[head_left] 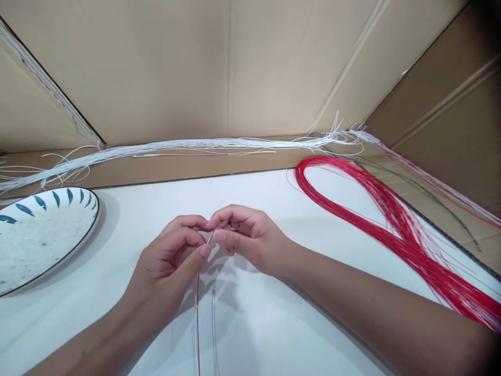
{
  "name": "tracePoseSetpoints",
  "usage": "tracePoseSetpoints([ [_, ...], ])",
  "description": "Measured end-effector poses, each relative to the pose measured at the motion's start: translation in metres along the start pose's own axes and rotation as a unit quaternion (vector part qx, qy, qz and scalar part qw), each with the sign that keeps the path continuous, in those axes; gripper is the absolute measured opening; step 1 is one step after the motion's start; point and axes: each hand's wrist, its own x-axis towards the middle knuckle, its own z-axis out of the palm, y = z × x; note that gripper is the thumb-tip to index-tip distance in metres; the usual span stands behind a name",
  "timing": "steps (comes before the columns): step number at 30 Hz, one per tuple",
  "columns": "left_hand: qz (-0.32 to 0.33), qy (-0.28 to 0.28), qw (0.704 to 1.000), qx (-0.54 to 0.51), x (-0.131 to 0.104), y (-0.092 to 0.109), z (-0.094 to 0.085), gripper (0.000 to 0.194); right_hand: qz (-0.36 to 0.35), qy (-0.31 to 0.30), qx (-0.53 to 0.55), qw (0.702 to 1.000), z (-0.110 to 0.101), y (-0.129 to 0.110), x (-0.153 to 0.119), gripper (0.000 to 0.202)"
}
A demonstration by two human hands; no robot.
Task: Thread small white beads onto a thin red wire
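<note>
Well left of the grip, on the white bench (274, 324), an oval plate (84, 197) with blue leaf marks round the rim, cut off by the edge of view; beyond the grip, from behind the plate across to the far right, a long bundle of white strands (176, 145) at the foot of a cardboard wall (176, 68); at the grip itself, left hand (172, 256) with thumb and forefinger pinched on a thin red strand (198, 324), trailing below toward the near edge of view; just beside, right hand (250, 235) also narrowed on the strand near its upper end, fingertips nearly meeting; right of the grip, on the bench, a looped red bundle (364, 224).
</note>
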Motion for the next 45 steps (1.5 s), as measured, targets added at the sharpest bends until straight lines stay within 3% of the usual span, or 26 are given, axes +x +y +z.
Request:
tracePoseSetpoints([
  [3,0.001,0.015,1.0,0.018,-0.001,0.0,0.0,0.026,-0.061,0.092,-0.146,0.983,-0.011,-0.002,0.005,0.012],
  [5,0.0,0.019,1.0,0.021,-0.001,-0.001,-0.001,0.026,-0.083,0.136,-0.287,0.944,-0.023,0.0,0.009,0.005],
  [8,-0.004,0.023,1.0,0.016,-0.001,-0.002,-0.002,0.026,-0.083,0.12,-0.417,0.897,-0.038,0.004,0.014,0.017],
  [12,-0.003,0.031,0.999,0.02,0.001,-0.003,-0.003,0.025,-0.08,0.065,-0.459,0.882,-0.048,0.007,0.018,0.031],
  [19,0.0,0.025,0.999,0.039,0.003,-0.006,-0.004,0.023,-0.101,0.041,-0.515,0.85,-0.042,0.009,0.018,0.024],
  [26,0.003,0.01,0.999,0.04,0.002,-0.005,-0.003,0.025,-0.123,0.043,-0.528,0.839,-0.042,0.013,0.02,0.018],
  [29,-0.002,0.012,0.999,0.041,-0.001,-0.002,-0.001,0.025,-0.157,0.065,-0.485,0.858,-0.035,0.007,0.016,0.018],
  [31,0.007,0.012,0.999,0.038,-0.004,0.0,0.001,0.025,-0.16,0.08,-0.389,0.904,-0.026,0.002,0.012,0.015],
  [33,0.022,0.011,0.999,0.032,-0.005,0.0,0.002,0.025,-0.103,0.065,-0.237,0.964,-0.016,-0.001,0.008,0.011],
  [35,0.031,0.014,0.999,0.022,-0.005,-0.001,0.002,0.024,-0.021,0.026,-0.079,0.996,-0.006,-0.002,0.004,0.014],
  [38,0.049,-0.006,0.999,0.007,-0.003,-0.005,-0.001,0.023,0.047,-0.01,0.055,0.997,0.002,0.002,0.0,0.022],
  [45,0.049,-0.051,0.997,-0.013,0.002,-0.006,-0.005,0.023,0.102,-0.025,0.206,0.973,0.005,0.002,-0.002,0.028],
])
